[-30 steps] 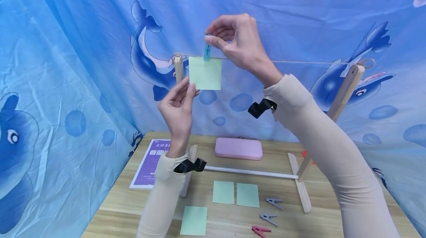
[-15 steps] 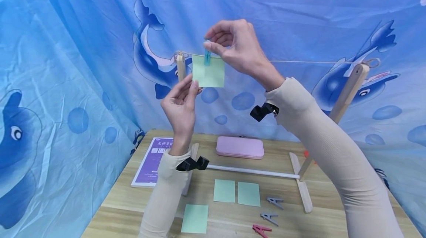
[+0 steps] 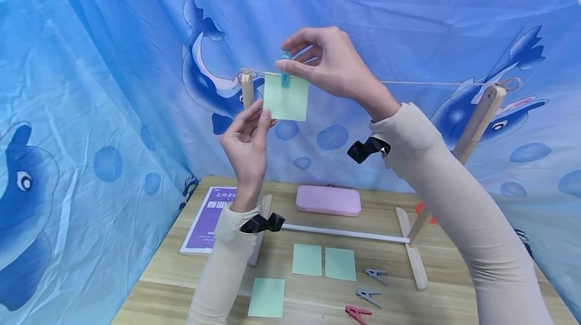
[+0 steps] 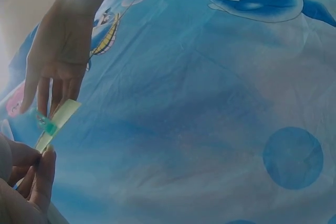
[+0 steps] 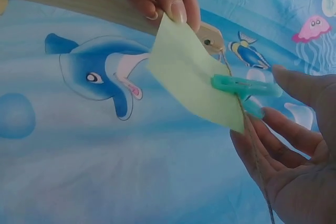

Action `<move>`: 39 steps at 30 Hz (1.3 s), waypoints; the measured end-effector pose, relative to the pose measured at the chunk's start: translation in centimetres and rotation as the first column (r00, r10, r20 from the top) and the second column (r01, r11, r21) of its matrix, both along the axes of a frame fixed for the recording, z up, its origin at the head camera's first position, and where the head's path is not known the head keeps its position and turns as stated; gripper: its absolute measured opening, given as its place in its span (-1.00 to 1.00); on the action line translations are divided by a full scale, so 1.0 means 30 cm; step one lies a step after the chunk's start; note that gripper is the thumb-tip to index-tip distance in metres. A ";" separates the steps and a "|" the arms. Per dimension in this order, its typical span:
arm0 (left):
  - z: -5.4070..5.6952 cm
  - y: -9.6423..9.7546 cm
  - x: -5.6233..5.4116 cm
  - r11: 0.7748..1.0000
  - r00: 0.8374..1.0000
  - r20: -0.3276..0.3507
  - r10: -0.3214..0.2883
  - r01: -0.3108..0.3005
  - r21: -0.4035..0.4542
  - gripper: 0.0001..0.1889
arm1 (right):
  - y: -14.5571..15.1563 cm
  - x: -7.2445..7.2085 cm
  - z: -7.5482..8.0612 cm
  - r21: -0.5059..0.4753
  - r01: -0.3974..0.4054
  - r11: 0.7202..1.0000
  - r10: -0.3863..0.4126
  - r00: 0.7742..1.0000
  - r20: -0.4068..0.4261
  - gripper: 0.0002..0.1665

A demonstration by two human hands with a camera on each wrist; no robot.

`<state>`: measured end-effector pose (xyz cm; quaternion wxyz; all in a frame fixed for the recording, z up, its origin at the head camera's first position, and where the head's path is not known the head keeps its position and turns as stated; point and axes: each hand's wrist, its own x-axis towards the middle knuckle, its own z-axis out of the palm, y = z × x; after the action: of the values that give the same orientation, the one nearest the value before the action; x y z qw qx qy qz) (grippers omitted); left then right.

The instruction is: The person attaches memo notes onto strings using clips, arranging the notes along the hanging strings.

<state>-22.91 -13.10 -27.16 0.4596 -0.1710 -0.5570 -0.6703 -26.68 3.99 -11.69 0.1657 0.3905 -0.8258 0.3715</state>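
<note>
On the counter (image 3: 168,284), nearest me: red clip (image 3: 356,312), two grey clips (image 3: 368,295), three green notes (image 3: 267,297). Above: left hand (image 3: 247,148), fingers pinching the lower left corner of the pale green sheet (image 3: 290,100). Right hand (image 3: 340,65): fingers narrow about the handles of the teal clip (image 5: 231,84) (pressure, I cannot tell), its nose over the sheet's top edge at the string (image 3: 417,83). Sheet, I judge: light, easily creased; take by corners. Clip: springy; take by handle ends. Farthest: blue curtain (image 3: 363,2).
</note>
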 end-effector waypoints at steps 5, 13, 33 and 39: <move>-0.007 -0.008 -0.003 1.000 1.000 0.006 0.007 -0.007 -0.011 -0.70 | 0.025 0.015 0.001 -0.006 -0.004 1.000 0.004 1.000 0.006 -0.54; -0.025 -0.029 0.002 1.000 1.000 0.014 0.011 -0.010 -0.012 -0.70 | 0.088 0.065 0.019 -0.053 -0.004 0.999 0.001 0.999 -0.048 -0.58; -0.121 -0.073 0.078 0.986 0.996 0.002 0.085 -0.084 -0.144 -0.73 | 0.267 0.194 -0.131 -0.003 0.080 0.997 -0.080 0.985 -0.156 -0.74; -0.178 -0.073 0.096 0.977 0.997 0.031 0.064 -0.057 -0.204 -0.72 | 0.334 0.207 -0.211 0.036 0.105 0.994 -0.098 0.983 -0.155 -0.75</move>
<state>-20.03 -15.28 -32.50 0.4495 -0.1873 -0.6357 -0.5989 -20.48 14.02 -18.02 0.2388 0.3788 -0.8376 0.3130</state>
